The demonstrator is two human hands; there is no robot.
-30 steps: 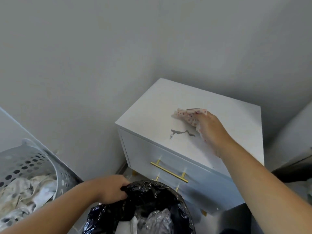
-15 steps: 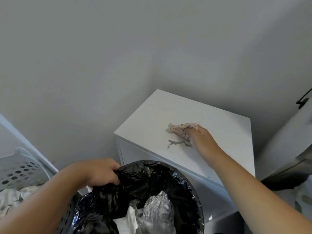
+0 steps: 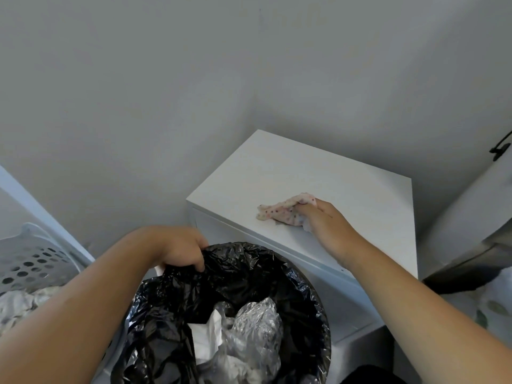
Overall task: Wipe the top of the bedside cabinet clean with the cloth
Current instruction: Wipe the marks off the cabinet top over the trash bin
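Note:
The white bedside cabinet [image 3: 291, 173] stands in the room's corner against grey walls. My right hand [image 3: 325, 223] presses a crumpled pink dotted cloth [image 3: 282, 212] flat on the cabinet top near its front edge. The cloth covers the spot where a dark smear lay; only a faint trace shows at its lower edge. My left hand [image 3: 180, 250] grips the rim of a black bin bag [image 3: 249, 273] that lines a round bin held up just in front of the cabinet. Crumpled clear plastic and white paper lie inside the bag.
A grey perforated laundry basket [image 3: 27, 261] with pale fabric in it stands at the left. At the right edge is a white panel with a black handle [image 3: 500, 148]. A dark-edged surface and patterned fabric [image 3: 493, 306] lie lower right.
The cloth has slid down and forward over the dark smear, which no longer shows. The bin with the black bag has risen closer to the cabinet's front edge, hiding the drawer handles.

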